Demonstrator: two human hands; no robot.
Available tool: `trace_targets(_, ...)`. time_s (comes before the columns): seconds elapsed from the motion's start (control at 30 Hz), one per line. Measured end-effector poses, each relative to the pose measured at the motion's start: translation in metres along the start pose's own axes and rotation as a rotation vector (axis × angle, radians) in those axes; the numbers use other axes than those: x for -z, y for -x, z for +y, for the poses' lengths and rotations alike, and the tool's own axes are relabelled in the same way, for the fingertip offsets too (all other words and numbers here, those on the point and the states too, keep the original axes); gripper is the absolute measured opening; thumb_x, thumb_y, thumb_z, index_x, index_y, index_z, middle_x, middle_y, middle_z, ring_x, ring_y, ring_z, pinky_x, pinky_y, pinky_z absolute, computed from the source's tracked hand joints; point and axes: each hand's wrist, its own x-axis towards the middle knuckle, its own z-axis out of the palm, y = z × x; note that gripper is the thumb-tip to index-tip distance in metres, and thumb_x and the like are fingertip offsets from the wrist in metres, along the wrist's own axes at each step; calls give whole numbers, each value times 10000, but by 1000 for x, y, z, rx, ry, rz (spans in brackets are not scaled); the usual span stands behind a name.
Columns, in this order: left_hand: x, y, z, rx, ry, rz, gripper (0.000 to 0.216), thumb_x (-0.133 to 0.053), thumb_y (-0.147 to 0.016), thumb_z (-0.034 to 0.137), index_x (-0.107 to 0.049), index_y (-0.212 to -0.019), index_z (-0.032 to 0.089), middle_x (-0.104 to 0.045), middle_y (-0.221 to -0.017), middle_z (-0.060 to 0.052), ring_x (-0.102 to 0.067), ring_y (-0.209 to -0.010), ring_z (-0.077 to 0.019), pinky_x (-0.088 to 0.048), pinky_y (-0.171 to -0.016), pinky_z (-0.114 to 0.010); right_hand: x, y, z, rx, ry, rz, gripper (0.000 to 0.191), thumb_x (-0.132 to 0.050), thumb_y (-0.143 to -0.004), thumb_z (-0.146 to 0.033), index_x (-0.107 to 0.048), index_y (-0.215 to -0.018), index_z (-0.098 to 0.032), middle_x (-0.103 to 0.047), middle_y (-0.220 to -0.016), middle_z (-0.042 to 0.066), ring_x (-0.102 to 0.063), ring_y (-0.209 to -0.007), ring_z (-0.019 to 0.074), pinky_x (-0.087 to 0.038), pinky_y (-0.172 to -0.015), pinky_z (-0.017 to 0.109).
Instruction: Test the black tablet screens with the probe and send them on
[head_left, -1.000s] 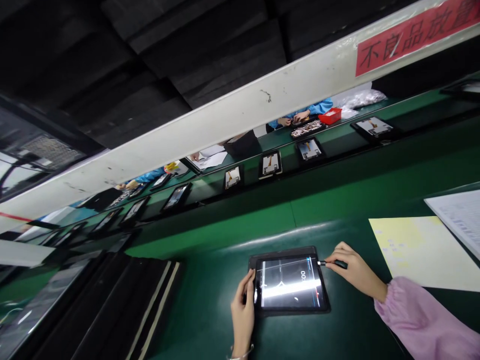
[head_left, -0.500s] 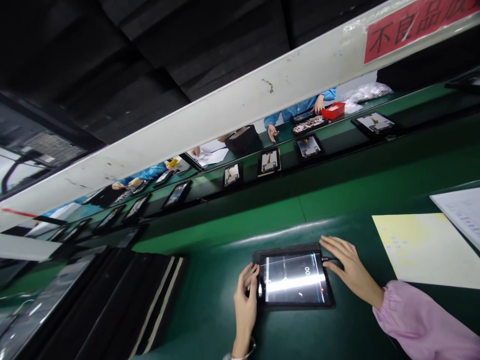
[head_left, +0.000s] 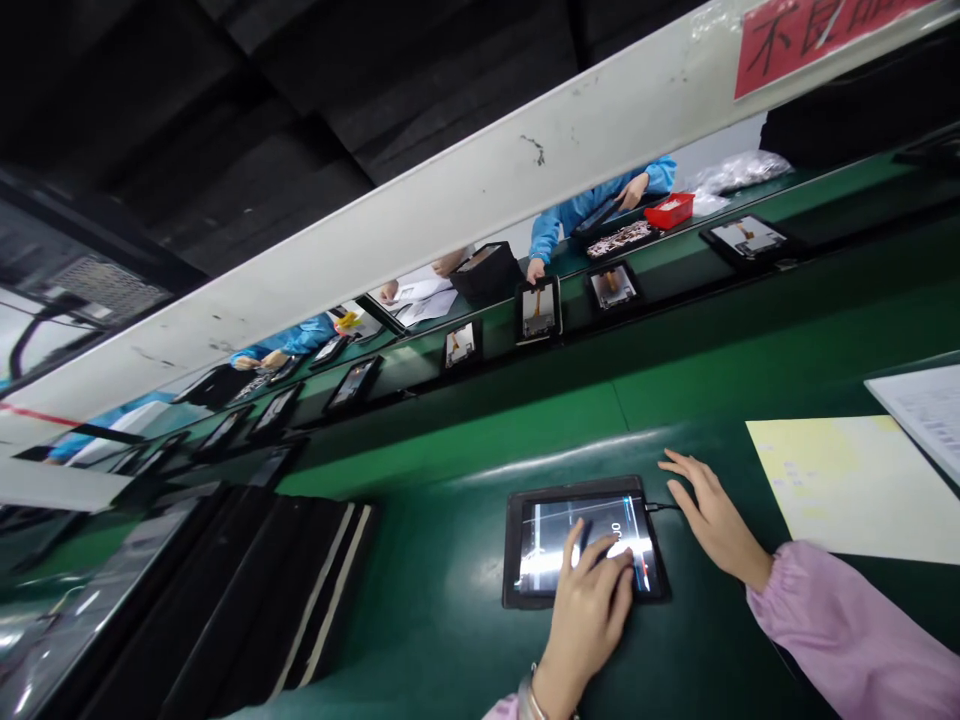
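A tablet (head_left: pixel 536 568) with a lit screen lies in a black holder on the green bench, and a thin black cable (head_left: pixel 664 507) is plugged into its right end. My left hand (head_left: pixel 589 610) is over the screen with its fingers apart, the fingertips on or just above the glass; contact is hard to tell. To the right of the tablet, my right hand (head_left: pixel 712 515) rests by the cable, fingers spread and holding nothing. A bracelet circles my left wrist.
Yellowish paper (head_left: pixel 840 480) and a white printed sheet (head_left: pixel 922 410) lie at right. Black foam slabs (head_left: pixel 247 600) are stacked at left. Beyond runs a line with several opened tablets (head_left: pixel 538 310); a co-worker's hand (head_left: pixel 535 270) touches one. A white beam (head_left: pixel 450 190) crosses above.
My left hand has moved from the tablet's left edge onto its screen. My right hand has drawn slightly away from the cable end. A co-worker's hand has reached a tablet on the line.
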Motion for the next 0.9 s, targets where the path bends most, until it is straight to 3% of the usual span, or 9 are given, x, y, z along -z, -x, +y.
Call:
trace_targets(0.1,-2,8,-13,110,-27,147,180,-468,-959,82,-579,-976,222,-695,-866,-26,-672,-892,-175,-357,-1168,-590,3,-2,-4,46,2,-30,340,-384,-1058,-430,-577,-1275,-253,-615,-1304,96,-468,-1306,286,-388,-1116,517)
trace_targets(0.2,-2,13,-16,117,-6,188,193,-461,-952,72,-568,-973,230,-689,-854,-20,-659,-896,-179,-379,-1138,-577,11,-6,-10,160,37,-184,265,-442,-1046,-390,-663,-1088,-251,-679,-1083,74,-580,-1105,271,-463,-983,462)
trace_targets(0.3,-3,15,-12,86,23,178,234,-459,-938,46,-568,-1030,232,-712,-887,-21,-665,-947,-187,-380,-1128,-558,16,-7,-14,267,94,-275,173,-514,-1002,-299,-670,-1043,-237,-675,-1017,67,-582,-1021,264,-455,-925,446)
trace_targets(0.43,-2,13,-6,81,29,193,249,-465,-924,50,-582,-1035,240,-724,-887,-18,-681,-956,-196,-364,-1134,-542,15,-8,-12,286,141,-268,168,-498,-967,-213,-658,-1015,-232,-663,-971,63,-571,-975,258,-440,-898,436)
trace_targets(0.7,-4,13,2,34,32,117,130,-537,-909,123,-596,-917,238,-769,-977,-12,-664,-1084,-225,-293,-1079,-487,12,-10,-4,243,57,-261,244,-532,-1019,-418,-646,-908,-233,-666,-912,51,-574,-946,259,-423,-884,430)
trace_targets(0.9,-14,21,0,67,66,246,76,-551,-927,194,-584,-871,234,-778,-969,25,-673,-1046,-208,-214,-1063,-448,11,-8,-1,255,5,-237,261,-559,-1014,-450,-656,-917,-229,-668,-919,47,-574,-954,255,-409,-890,435)
